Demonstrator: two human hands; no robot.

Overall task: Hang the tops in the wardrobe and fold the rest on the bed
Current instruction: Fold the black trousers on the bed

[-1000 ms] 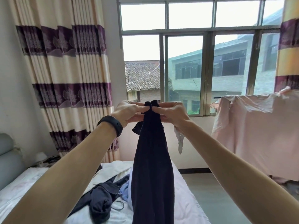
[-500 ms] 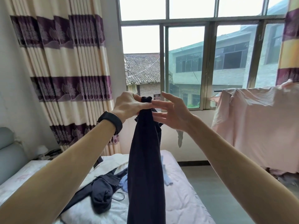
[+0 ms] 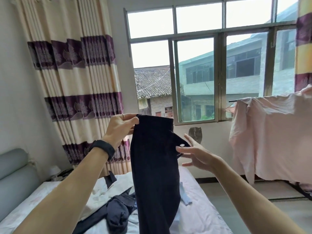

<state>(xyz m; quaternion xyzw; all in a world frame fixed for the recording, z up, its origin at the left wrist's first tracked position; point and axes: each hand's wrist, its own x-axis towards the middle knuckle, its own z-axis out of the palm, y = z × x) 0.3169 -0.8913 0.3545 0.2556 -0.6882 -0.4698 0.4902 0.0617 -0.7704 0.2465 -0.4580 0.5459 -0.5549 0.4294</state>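
Parted from my left hand (image 3: 120,128) since a second ago, my right hand (image 3: 198,155) has dropped lower and out to the side, and the dark garment (image 3: 152,166) has spread wider at its top. My left hand, a black wristband (image 3: 103,149) at its wrist, pinches the garment's upper left corner between thumb and fingers and holds it up before the window (image 3: 194,78). My right hand holds nothing, its fingers spread, at the garment's right flap near a white button (image 3: 182,145); I cannot tell whether a fingertip touches the cloth.

Hanging lengthwise, the garment runs out of the bottom of the view and blocks the middle of the bed (image 3: 207,215). Behind it on the bed lie a heap of dark clothes (image 3: 116,213), partly hidden, a white garment (image 3: 116,186) and a light blue cloth (image 3: 185,199) that peeks out at its right edge. A grey headboard (image 3: 13,174) stands at far left, a cream and purple striped curtain (image 3: 81,81) hangs beside the window, and a pink sheet (image 3: 273,135) is draped over a rail at right.
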